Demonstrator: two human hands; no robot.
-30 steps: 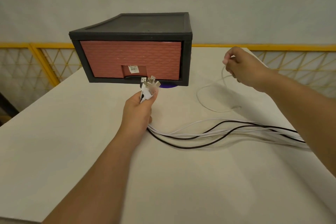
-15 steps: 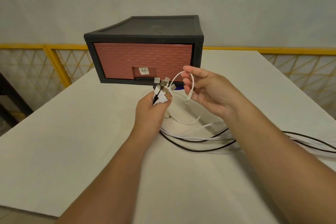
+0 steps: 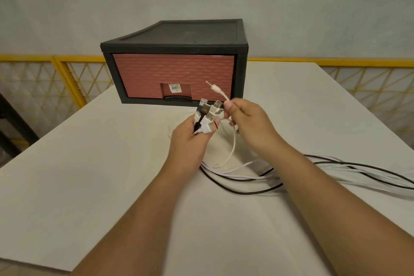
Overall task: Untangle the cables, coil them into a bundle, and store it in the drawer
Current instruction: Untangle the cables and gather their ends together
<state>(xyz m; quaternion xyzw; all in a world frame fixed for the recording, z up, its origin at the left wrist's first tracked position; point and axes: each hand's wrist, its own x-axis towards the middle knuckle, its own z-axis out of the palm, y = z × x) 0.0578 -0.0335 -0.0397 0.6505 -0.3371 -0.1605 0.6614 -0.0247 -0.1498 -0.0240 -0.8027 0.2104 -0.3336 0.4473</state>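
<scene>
Cables (image 3: pixel 369 175), white and black, lie on the desk (image 3: pixel 89 186). They run roughly side by side from the right edge of the view leftward to your hands, so their long axis lies across the desk. Your left hand (image 3: pixel 190 141) grips the gathered ends with its fingers (image 3: pixel 214 126) curled round them. The plugs (image 3: pixel 208 110) fan up and away from you, toward the drawer (image 3: pixel 156 74).

Your right hand (image 3: pixel 251 123) is just beside the left. Its fingers (image 3: pixel 228 105) pinch one thin white lead (image 3: pixel 234 141) a little behind its jack (image 3: pixel 215 88). The jack points up and to the left, at the drawer front. From that hand the lead droops in a loop to the desk between your wrists.

The drawer sits closed in its black case (image 3: pixel 179 36), which stands on the desk just beyond your hands with its front facing you. A yellow fence (image 3: pixel 33 78) runs behind the desk.
</scene>
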